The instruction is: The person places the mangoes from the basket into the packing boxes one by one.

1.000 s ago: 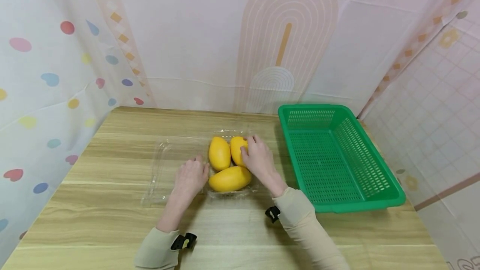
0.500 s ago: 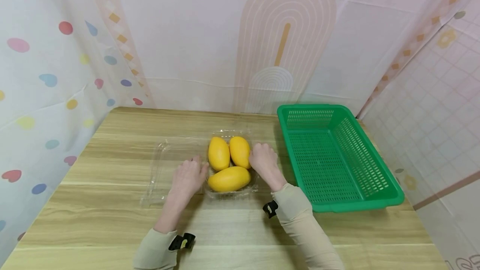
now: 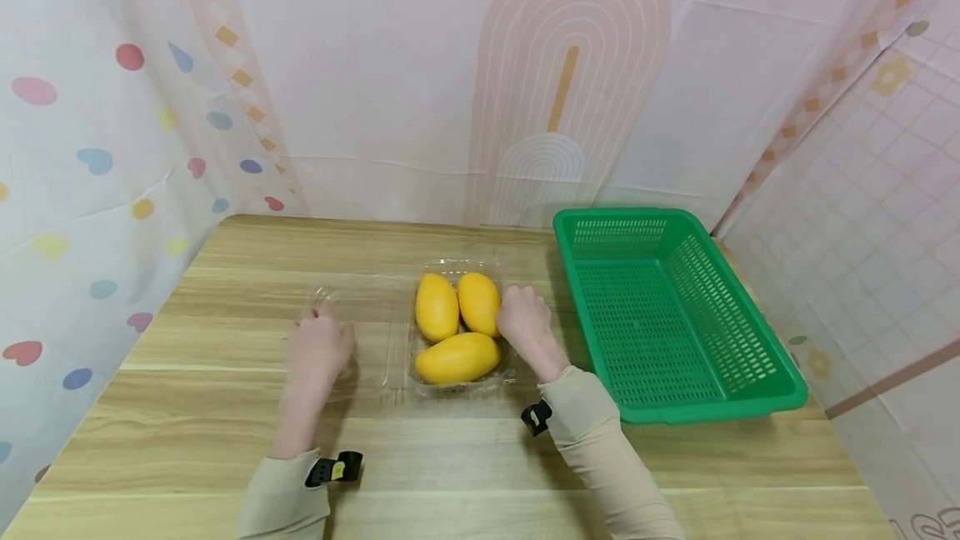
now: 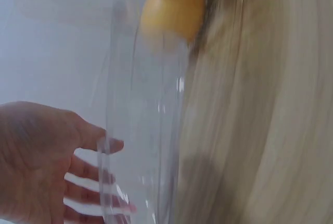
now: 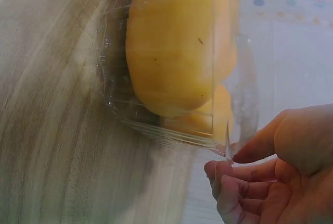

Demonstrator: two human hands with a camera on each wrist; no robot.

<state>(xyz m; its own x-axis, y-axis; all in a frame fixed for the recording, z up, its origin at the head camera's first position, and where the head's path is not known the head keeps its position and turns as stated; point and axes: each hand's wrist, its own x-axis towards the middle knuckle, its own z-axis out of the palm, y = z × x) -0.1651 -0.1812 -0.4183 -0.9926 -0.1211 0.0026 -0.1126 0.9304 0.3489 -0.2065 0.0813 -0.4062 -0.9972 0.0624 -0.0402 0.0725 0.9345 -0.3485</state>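
Three yellow mangoes lie in a clear plastic clamshell box in the head view, two side by side behind and one across the front. Its clear lid extends to the left, tilted up off the table. My left hand holds the lid's outer edge; in the left wrist view the thumb and fingers lie at that edge, partly blurred. On the box's right side, my right hand pinches the rim between thumb and forefinger, as the right wrist view shows beside a mango.
A green perforated plastic basket stands on the wooden table to the right of the right hand. Patterned cloth hangs behind the table and on both sides.
My right hand has left the right-rear mango and moved to the box's right rim. My left hand has shifted left from the hinge side to the lid's outer edge, and the lid has risen.
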